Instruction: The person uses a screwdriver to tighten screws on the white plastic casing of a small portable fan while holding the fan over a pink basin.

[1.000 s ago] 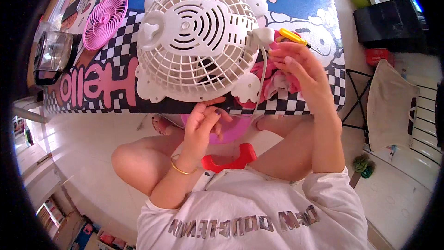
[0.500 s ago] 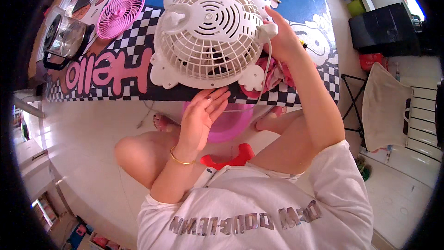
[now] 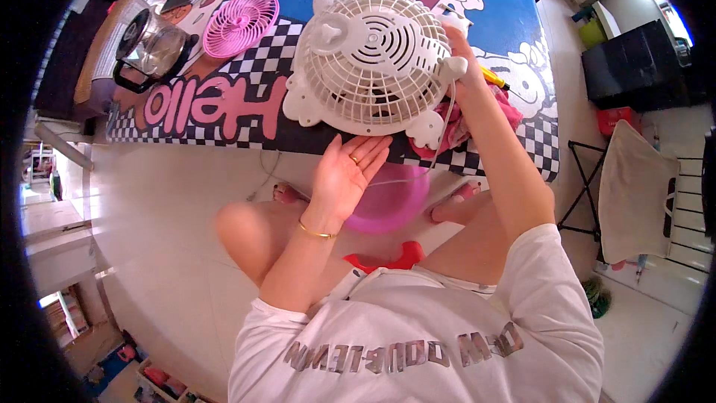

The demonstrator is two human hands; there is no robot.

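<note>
A white fan housing [image 3: 380, 104] with a round slatted grille lies on the patterned table, its back side facing up. My right hand [image 3: 464, 67] grips its right side, beside the grey power cord [image 3: 447, 123]; some of those fingers are hidden behind the housing. My left hand [image 3: 349, 172] is palm up with its fingers stretched out, the fingertips at the housing's near edge. Whether they touch it I cannot tell. A crumpled pink cloth [image 3: 455, 130] lies by the fan's lower right, next to a yellow-handled tool [image 3: 494, 79].
A pink fan grille [image 3: 241, 24] and a clear glass jug [image 3: 158, 48] are at the left on the table [image 3: 253, 97]. Below the table's near edge is a pink basin [image 3: 388, 209], with a red stool [image 3: 403, 255] under me. A folding chair [image 3: 634, 201] stands to the right.
The whole view has shifted, so the table things appear further right. My left hand has turned more palm up, its fingers closer to the fan's near edge. The right hand keeps its grip.
</note>
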